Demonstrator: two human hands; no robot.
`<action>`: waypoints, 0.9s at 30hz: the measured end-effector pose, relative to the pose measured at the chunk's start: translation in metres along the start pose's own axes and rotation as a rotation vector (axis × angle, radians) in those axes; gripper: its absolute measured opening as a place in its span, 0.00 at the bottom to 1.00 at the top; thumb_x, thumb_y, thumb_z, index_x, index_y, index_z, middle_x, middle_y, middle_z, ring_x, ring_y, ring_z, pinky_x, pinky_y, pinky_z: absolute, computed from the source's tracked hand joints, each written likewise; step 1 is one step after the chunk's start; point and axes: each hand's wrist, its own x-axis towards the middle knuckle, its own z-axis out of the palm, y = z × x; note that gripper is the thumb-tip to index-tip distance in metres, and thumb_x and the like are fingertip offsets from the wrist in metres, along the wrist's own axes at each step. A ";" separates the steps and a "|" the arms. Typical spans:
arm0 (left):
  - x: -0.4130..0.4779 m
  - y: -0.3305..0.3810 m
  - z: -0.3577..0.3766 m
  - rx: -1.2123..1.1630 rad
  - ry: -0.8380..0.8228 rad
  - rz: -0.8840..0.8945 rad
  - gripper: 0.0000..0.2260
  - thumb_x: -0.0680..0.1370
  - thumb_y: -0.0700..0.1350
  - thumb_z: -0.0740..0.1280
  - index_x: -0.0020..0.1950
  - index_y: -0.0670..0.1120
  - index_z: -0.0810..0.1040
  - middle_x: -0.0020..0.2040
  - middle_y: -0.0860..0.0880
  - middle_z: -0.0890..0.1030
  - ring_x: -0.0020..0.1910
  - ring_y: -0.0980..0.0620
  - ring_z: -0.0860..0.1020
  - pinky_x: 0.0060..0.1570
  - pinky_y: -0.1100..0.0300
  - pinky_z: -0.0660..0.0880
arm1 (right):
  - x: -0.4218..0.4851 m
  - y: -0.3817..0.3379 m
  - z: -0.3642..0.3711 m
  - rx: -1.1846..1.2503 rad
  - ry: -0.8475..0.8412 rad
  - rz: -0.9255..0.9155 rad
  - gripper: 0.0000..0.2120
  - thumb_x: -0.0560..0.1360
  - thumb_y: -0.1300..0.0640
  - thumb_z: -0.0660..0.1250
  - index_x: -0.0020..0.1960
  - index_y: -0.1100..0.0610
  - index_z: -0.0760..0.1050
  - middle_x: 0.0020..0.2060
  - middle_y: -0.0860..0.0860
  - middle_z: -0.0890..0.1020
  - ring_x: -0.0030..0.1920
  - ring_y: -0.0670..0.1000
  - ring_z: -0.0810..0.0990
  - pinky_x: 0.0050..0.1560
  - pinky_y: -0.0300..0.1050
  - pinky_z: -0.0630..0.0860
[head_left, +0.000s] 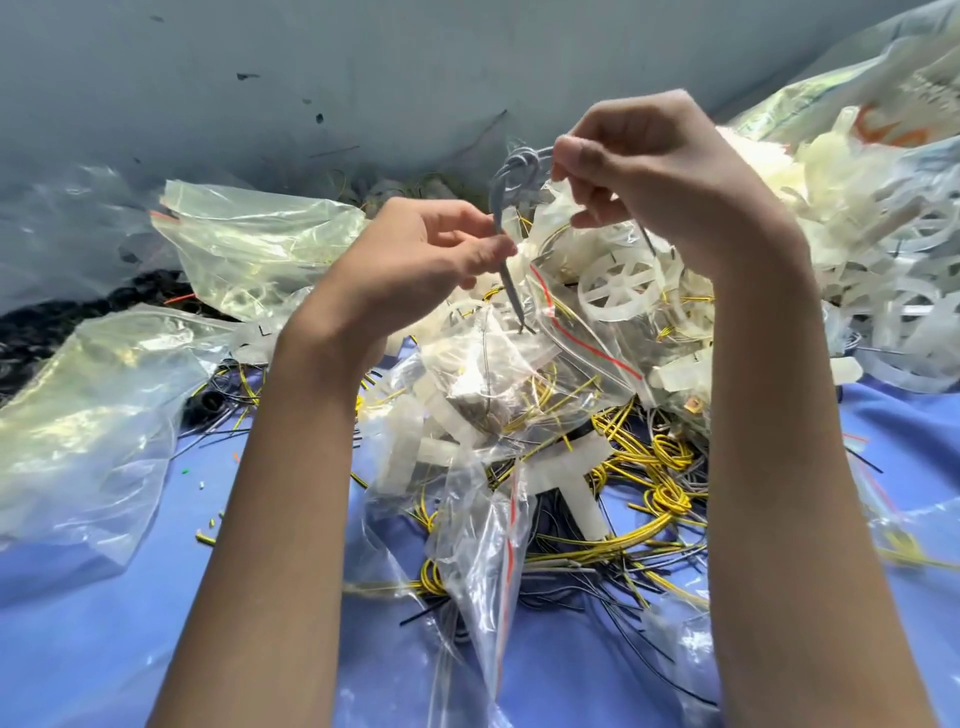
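Left grip: my left hand (441, 254) is pinching the grey wire (521, 169) between thumb and fingertips, on its straight lower run.
Right grip: my right hand (654, 171) is pinching the same wire at the top, just beside its knotted loop, with the other fingers curled in.
Wire: it is hanging in the air between both hands, above the pile, with its free end pointing down at the zip bag (571, 332).
Zip bag: its mouth is rising up to my right fingers; I cannot tell whether they are gripping it too.
Under the hands: a white spoked wheel (618, 283) is showing through the bag, and yellow wires (665, 493) are tangling with black wires (597, 597) and a white cross piece (576, 483) below.
Surface: a blue cloth (104, 649) is covering everything I am working on.
Room: a grey wall (311, 78), marked with dark specks, is closing off the far side just behind the pile.
Left side: large crumpled clear bags (88, 431) are lying near my left forearm.
Right side: a heap of white plastic parts (883, 260) is crowding in behind my right wrist.
Open room: bare cloth is showing at the near left and between my forearms at the bottom edge.
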 end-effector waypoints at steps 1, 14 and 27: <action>0.000 0.000 0.002 0.011 -0.015 0.001 0.02 0.75 0.44 0.70 0.42 0.47 0.80 0.34 0.54 0.80 0.32 0.59 0.72 0.35 0.73 0.70 | 0.002 0.000 0.002 -0.009 0.031 -0.005 0.09 0.78 0.58 0.66 0.39 0.56 0.77 0.27 0.47 0.75 0.27 0.42 0.73 0.41 0.44 0.80; -0.002 -0.003 0.002 0.078 -0.033 0.044 0.03 0.73 0.46 0.73 0.39 0.50 0.83 0.30 0.56 0.78 0.31 0.62 0.73 0.35 0.73 0.69 | 0.011 -0.005 0.023 -0.070 0.093 0.121 0.11 0.79 0.55 0.63 0.38 0.57 0.76 0.32 0.52 0.82 0.29 0.45 0.81 0.36 0.42 0.80; 0.001 0.010 0.021 -0.407 0.298 0.179 0.08 0.75 0.38 0.71 0.40 0.45 0.73 0.34 0.47 0.78 0.28 0.54 0.75 0.33 0.67 0.71 | -0.001 -0.008 0.024 0.145 -0.321 0.103 0.17 0.83 0.50 0.53 0.46 0.54 0.78 0.33 0.49 0.79 0.31 0.46 0.75 0.33 0.37 0.75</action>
